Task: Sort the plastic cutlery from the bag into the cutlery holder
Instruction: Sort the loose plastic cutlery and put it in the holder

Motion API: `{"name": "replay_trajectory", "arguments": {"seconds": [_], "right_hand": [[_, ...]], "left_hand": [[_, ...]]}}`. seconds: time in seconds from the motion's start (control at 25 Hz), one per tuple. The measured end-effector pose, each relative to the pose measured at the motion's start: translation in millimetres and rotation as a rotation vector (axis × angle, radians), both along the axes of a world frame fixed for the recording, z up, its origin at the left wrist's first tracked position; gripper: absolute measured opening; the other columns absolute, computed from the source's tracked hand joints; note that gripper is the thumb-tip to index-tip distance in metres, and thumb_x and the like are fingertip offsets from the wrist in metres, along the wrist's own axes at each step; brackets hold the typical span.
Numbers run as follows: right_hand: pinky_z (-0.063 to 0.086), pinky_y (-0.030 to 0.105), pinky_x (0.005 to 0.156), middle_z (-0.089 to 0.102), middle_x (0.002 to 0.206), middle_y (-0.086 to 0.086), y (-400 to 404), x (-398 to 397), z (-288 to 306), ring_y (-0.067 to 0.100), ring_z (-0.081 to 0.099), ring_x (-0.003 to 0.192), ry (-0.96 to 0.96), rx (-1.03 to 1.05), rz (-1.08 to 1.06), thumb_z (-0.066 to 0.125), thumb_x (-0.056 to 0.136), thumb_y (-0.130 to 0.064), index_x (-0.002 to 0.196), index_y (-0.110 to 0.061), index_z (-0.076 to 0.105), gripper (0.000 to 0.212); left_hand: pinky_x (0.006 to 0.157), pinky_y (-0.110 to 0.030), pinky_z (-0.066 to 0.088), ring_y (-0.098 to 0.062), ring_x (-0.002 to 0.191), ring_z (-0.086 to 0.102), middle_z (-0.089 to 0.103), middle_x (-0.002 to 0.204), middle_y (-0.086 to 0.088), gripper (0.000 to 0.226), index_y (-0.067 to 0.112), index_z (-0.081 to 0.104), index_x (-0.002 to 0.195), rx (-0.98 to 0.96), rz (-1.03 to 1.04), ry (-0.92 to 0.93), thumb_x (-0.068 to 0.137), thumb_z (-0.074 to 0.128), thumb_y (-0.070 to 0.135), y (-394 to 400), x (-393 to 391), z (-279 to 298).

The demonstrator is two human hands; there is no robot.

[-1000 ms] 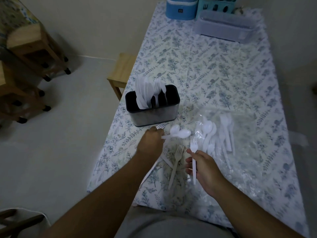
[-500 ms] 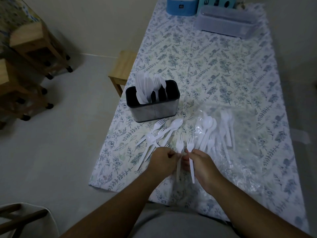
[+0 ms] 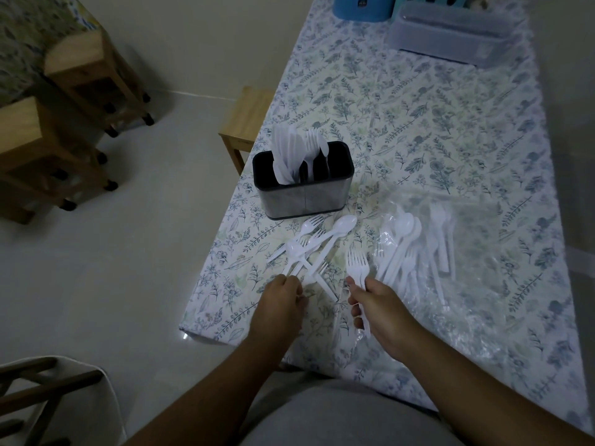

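A black and steel cutlery holder (image 3: 335, 197) stands on the table with white knives, a fork and a spoon upright in its compartments. In front of it lies a loose pile of white forks and spoons (image 3: 317, 244). My left hand (image 3: 283, 300) rests at the near ends of that pile, fingers curled on the handles. My right hand (image 3: 376, 304) grips two white forks (image 3: 357, 267), tines pointing away from me. To the right, a clear plastic bag (image 3: 483, 249) lies flat with several spoons and other cutlery (image 3: 409, 249) inside and at its mouth.
The table wears a floral cloth (image 3: 418, 123). A grey lidded box (image 3: 450, 37) and a blue container (image 3: 363, 8) sit at the far end. A small wooden stool (image 3: 248, 123) stands by the table's left edge, wooden carts (image 3: 80, 78) farther left.
My left hand handed the second fork to my right hand, then moved left to the loose pile. My right hand now holds two forks instead of one.
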State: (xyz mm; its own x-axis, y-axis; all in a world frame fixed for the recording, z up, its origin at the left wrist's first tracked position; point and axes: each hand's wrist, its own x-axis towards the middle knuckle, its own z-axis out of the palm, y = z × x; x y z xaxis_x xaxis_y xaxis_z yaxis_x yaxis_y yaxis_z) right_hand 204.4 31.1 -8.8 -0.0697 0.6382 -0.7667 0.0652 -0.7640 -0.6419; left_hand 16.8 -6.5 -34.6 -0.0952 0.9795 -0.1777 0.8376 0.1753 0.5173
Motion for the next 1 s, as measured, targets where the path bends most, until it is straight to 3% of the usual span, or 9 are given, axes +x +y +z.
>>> {"name": "replay_trajectory", "arguments": {"seconds": [0.16,0.32,0.44,0.6,0.68,0.76,0.84,1.0], "right_hand": [[0.038,0.030,0.048,0.053,0.079,0.007,-2,-4,4,0.016,0.046,0.054,-0.026,0.010,0.026,0.046,0.106,-0.022,0.108,-0.015,0.067,0.023],[0.033,0.029,0.048,0.052,0.080,0.008,-1,-7,7,0.016,0.041,0.054,0.010,-0.043,-0.001,0.045,0.103,-0.021,0.113,-0.013,0.065,0.024],[0.029,0.028,0.049,0.049,0.074,0.009,1,-11,11,0.016,0.038,0.053,0.096,-0.124,-0.100,0.045,0.103,-0.017,0.105,-0.006,0.063,0.021],[0.036,0.030,0.051,0.058,0.070,0.012,-4,-13,11,0.020,0.048,0.053,0.135,-0.135,-0.083,0.043,0.103,-0.012,0.087,-0.005,0.058,0.023],[0.045,0.035,0.061,0.065,0.081,0.014,-4,-12,9,0.026,0.058,0.065,0.096,-0.075,-0.115,0.042,0.103,-0.012,0.090,-0.005,0.061,0.024],[0.050,0.038,0.068,0.068,0.093,0.012,0,-8,10,0.026,0.062,0.074,0.038,-0.019,-0.178,0.042,0.104,-0.015,0.101,-0.008,0.066,0.024],[0.050,0.037,0.066,0.068,0.093,0.013,3,-5,13,0.026,0.063,0.075,0.086,-0.037,-0.244,0.041,0.104,-0.013,0.107,-0.009,0.066,0.025],[0.054,0.039,0.072,0.071,0.102,0.025,-8,-8,18,0.031,0.069,0.083,0.240,-0.087,-0.125,0.041,0.105,-0.010,0.115,0.003,0.064,0.029]], "left_hand": [[0.069,-0.022,0.038,-0.014,0.088,0.048,0.058,0.096,-0.002,0.007,0.013,0.062,0.099,0.043,0.015,0.056,0.092,0.063,0.013,8,-6,-2],[0.068,-0.031,0.056,-0.017,0.081,0.062,0.067,0.094,-0.003,0.012,0.014,0.064,0.100,-0.134,0.031,0.009,0.090,0.067,0.020,14,-17,12],[0.052,-0.022,0.054,-0.013,0.066,0.067,0.071,0.084,-0.001,0.017,0.016,0.066,0.096,-0.308,0.238,-0.326,0.084,0.076,0.023,7,-3,39],[0.059,-0.026,0.051,-0.018,0.063,0.062,0.070,0.077,-0.009,0.031,0.008,0.071,0.097,-0.535,0.624,-0.933,0.074,0.087,0.022,0,37,53],[0.061,-0.028,0.048,-0.020,0.063,0.058,0.068,0.074,-0.012,0.026,0.004,0.072,0.098,-0.584,0.662,-1.080,0.079,0.083,0.016,-1,45,54],[0.064,-0.027,0.050,-0.018,0.064,0.060,0.072,0.081,-0.012,0.018,0.007,0.074,0.098,-0.545,0.618,-1.087,0.082,0.079,0.014,-2,47,55],[0.064,-0.025,0.054,-0.014,0.065,0.063,0.074,0.085,-0.007,0.017,0.015,0.074,0.101,-0.449,0.565,-0.988,0.084,0.077,0.018,0,47,53],[0.075,-0.029,0.060,-0.015,0.079,0.072,0.076,0.089,0.002,0.018,0.022,0.074,0.106,-0.277,0.420,-0.783,0.088,0.073,0.021,12,53,44]]}}
